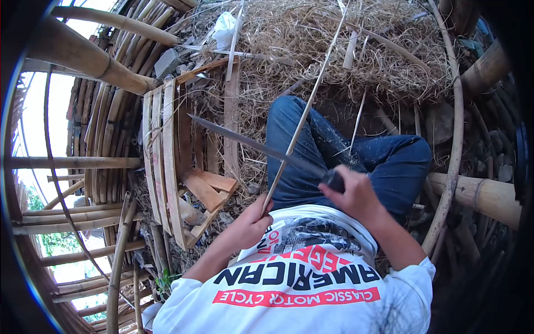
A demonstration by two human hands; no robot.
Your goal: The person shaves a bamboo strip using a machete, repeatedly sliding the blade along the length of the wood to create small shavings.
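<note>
My left hand [250, 225] is closed around the lower end of a long, thin bamboo strip [307, 106], which slants up and away to the right over my lap. In my right hand [359, 196] is the dark handle of a long knife [245, 138]. Its blade points toward the far left and crosses the strip just above my left hand, right at the strip's edge. Both hands are close in front of my white printed shirt [300, 295]. Beneath the strip and blade are my crossed legs in blue jeans [389, 161], dusted with pale shavings.
A slatted wooden crate [162, 161] stands at left, with wood pieces inside. Curly bamboo shavings [311, 44] are heaped ahead, near a white plastic bag [224, 30]. A curved pole [457, 111] and a thick bamboo pole [481, 199] lie right. Stacked bamboo [105, 119] lines the left.
</note>
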